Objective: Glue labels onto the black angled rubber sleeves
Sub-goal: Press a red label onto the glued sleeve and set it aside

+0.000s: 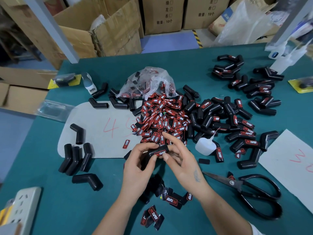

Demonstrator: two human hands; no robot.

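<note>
Black rubber, bent at an angle: one sleeve (153,152) held above the teal table (50,184), just on the near side of the label heap (162,119). Gripped by the left hand (140,163), fingers and thumb curled round its left part. On its upper face a black-and-red label (160,152), lettered in white, just under the right hand's thumb tip. Right hand (179,158) beside it with fingers spread and loosely extended, thumb tip meeting the label's near edge, forefinger raised toward the heap; whether anything is pinched there, impossible to tell. Right of the heap, a spread of labelled sleeves (237,126); left of the heap, plain unlabelled sleeves (76,158) on and around a grey sheet (94,129) marked in red. At the heap's near right edge, a small translucent glue bottle (204,146) lying tilted, nozzle up. Behind the heap, touching it, a crumpled clear plastic bag (150,80). Well to the near right of the heap, black-handled scissors (245,189) lying flat. Nearer than the heap, below the wrists, a few loose labels (171,199). Far beyond the heap, off the table, cardboard boxes (162,14).
</note>
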